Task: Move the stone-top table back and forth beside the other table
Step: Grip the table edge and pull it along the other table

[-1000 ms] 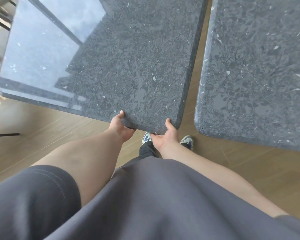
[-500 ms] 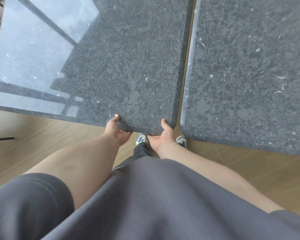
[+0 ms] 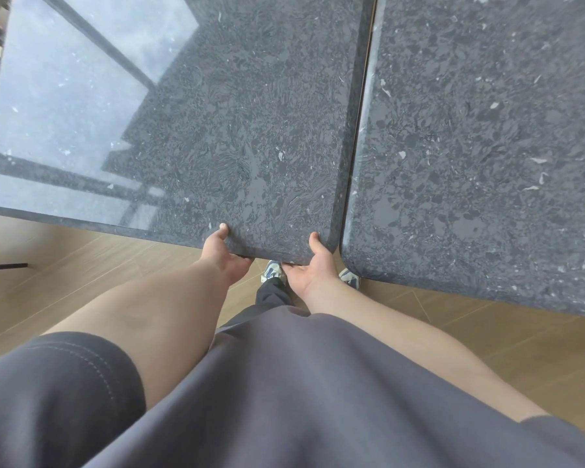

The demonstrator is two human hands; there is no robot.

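Note:
A dark grey speckled stone-top table (image 3: 217, 130) fills the upper left of the head view, its left part glossy with a window reflection. My left hand (image 3: 222, 253) grips its near edge, thumb on top and fingers hidden underneath. My right hand (image 3: 309, 265) grips the same edge close to the near right corner, thumb on top. The other stone-top table (image 3: 487, 146) stands on the right. Only a thin gap runs between the two tops, and their near corners lie close together.
Light wooden floor (image 3: 81, 265) lies below the tables. My shoes (image 3: 272, 270) show under the near edge between my hands. Thin dark chair legs (image 3: 4, 265) stand at the left edge. My grey shirt covers the bottom of the view.
The gripped table has slid right toward the other table, and the wide gap of floor between them has closed to a thin slit. Both hands kept their hold.

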